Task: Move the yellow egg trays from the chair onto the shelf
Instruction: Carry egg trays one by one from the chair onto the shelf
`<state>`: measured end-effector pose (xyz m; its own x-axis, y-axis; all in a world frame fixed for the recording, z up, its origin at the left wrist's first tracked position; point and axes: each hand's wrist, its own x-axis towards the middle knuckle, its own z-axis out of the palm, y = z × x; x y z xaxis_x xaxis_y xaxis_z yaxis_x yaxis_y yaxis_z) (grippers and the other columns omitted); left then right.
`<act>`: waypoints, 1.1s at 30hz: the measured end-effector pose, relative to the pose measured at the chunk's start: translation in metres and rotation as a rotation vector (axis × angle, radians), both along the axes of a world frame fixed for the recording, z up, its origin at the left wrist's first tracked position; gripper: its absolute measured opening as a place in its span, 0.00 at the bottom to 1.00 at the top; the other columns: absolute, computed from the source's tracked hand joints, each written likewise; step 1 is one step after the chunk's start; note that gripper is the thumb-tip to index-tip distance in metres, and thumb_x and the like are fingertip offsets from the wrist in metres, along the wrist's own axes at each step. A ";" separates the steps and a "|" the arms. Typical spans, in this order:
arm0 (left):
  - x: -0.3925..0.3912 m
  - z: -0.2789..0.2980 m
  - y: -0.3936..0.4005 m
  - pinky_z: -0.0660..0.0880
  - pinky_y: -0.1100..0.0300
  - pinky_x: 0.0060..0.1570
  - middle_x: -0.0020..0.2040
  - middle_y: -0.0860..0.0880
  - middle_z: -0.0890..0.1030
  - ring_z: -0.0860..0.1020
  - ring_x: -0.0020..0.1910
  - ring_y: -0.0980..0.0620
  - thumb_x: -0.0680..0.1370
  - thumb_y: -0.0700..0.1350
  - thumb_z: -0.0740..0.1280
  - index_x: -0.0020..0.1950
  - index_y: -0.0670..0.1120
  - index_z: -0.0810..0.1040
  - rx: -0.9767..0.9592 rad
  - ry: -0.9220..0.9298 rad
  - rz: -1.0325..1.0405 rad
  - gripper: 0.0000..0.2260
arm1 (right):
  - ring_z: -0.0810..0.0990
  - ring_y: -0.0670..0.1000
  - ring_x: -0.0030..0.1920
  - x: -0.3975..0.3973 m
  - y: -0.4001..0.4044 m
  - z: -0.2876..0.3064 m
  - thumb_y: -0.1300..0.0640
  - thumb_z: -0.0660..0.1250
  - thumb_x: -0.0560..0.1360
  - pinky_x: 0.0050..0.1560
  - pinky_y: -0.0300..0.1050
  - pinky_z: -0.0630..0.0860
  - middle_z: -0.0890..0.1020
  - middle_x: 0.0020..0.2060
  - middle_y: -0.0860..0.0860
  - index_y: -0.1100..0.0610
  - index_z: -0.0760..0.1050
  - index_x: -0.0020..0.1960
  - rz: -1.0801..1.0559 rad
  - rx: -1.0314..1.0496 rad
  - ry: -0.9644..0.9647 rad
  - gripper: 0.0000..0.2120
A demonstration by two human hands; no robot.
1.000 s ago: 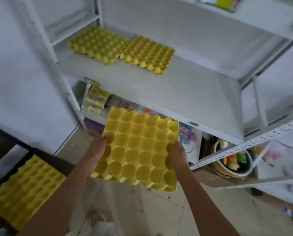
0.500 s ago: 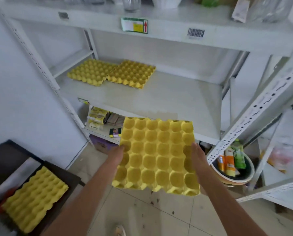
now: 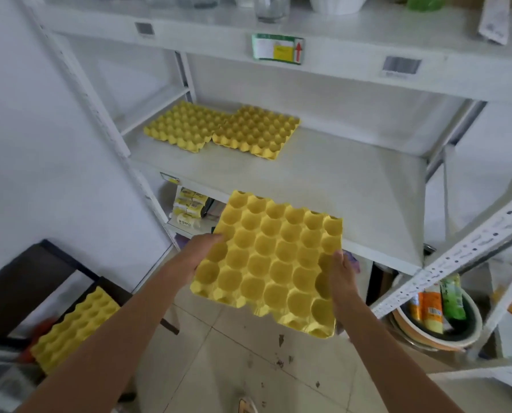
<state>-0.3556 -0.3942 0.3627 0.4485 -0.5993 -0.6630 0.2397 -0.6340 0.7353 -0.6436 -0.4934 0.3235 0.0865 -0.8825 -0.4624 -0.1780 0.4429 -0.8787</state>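
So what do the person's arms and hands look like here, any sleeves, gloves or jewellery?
Both forearms are bare all the way to the bottom edge of the picture, with no sleeve in view. The left hand and the right hand wear no gloves, and no watch, ring or bracelet shows on either.

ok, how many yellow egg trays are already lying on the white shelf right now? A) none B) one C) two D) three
C: two yellow moulded egg trays lie side by side at the back left of the white metal shelf, while a third tray is in both hands, short of it.
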 end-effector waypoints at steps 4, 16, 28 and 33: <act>0.042 -0.003 0.006 0.75 0.40 0.65 0.61 0.43 0.83 0.81 0.59 0.40 0.80 0.49 0.68 0.63 0.46 0.81 -0.074 -0.145 -0.058 0.14 | 0.76 0.61 0.65 0.045 -0.017 0.001 0.43 0.48 0.86 0.63 0.58 0.73 0.77 0.66 0.58 0.55 0.71 0.73 -0.035 0.016 0.055 0.24; 0.161 -0.054 -0.056 0.74 0.50 0.52 0.52 0.47 0.80 0.78 0.50 0.46 0.80 0.47 0.67 0.56 0.45 0.80 -0.123 -0.309 0.143 0.08 | 0.83 0.56 0.43 0.159 -0.087 -0.019 0.45 0.63 0.80 0.38 0.48 0.78 0.84 0.45 0.53 0.52 0.78 0.53 -0.057 0.012 0.042 0.11; 0.257 -0.080 -0.159 0.79 0.61 0.50 0.42 0.62 0.86 0.83 0.46 0.61 0.72 0.46 0.71 0.50 0.53 0.88 -0.176 -0.532 0.187 0.09 | 0.80 0.49 0.43 0.257 -0.169 -0.048 0.50 0.63 0.80 0.37 0.41 0.73 0.82 0.42 0.46 0.50 0.77 0.53 -0.175 -0.143 0.287 0.06; 0.290 -0.085 -0.189 0.76 0.66 0.45 0.44 0.61 0.85 0.81 0.43 0.63 0.76 0.45 0.70 0.52 0.53 0.87 -0.161 -0.767 0.027 0.08 | 0.79 0.52 0.41 0.282 -0.183 -0.057 0.51 0.62 0.80 0.37 0.44 0.72 0.82 0.40 0.47 0.51 0.78 0.51 -0.156 -0.211 0.492 0.08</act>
